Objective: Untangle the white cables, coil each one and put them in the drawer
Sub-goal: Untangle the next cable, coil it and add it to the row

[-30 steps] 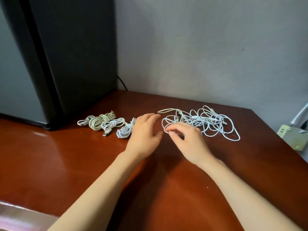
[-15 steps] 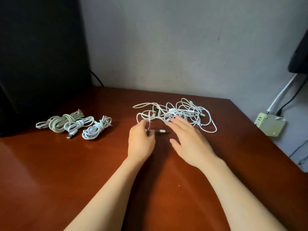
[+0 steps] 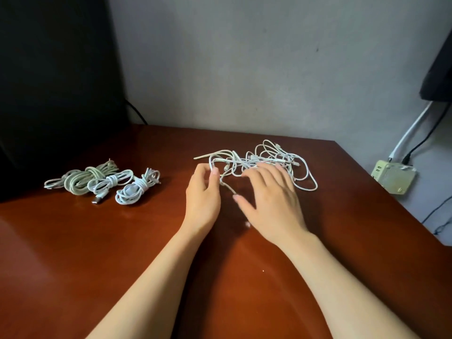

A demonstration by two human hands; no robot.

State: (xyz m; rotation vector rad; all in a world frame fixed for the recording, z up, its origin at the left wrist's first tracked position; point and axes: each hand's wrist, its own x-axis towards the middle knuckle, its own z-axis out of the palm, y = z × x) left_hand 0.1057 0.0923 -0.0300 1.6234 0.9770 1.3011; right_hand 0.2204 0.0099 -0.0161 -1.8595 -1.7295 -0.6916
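Sprawling toward the far edge of the wooden table (image 3: 97, 253), the tangle of white cables (image 3: 266, 159) lies loose and unsorted. My left hand (image 3: 203, 194) curls at its near-left edge, thumb and fingertips pinching one looping strand. My right hand (image 3: 271, 201) lies spread over the middle of the heap, fingers straight and splayed, gripping nothing. Well to the left rest three coiled cables (image 3: 110, 183), touching one another. A black appliance (image 3: 56, 81) stands behind them, and a pale power adapter (image 3: 393, 176) sits beyond the table's right side.
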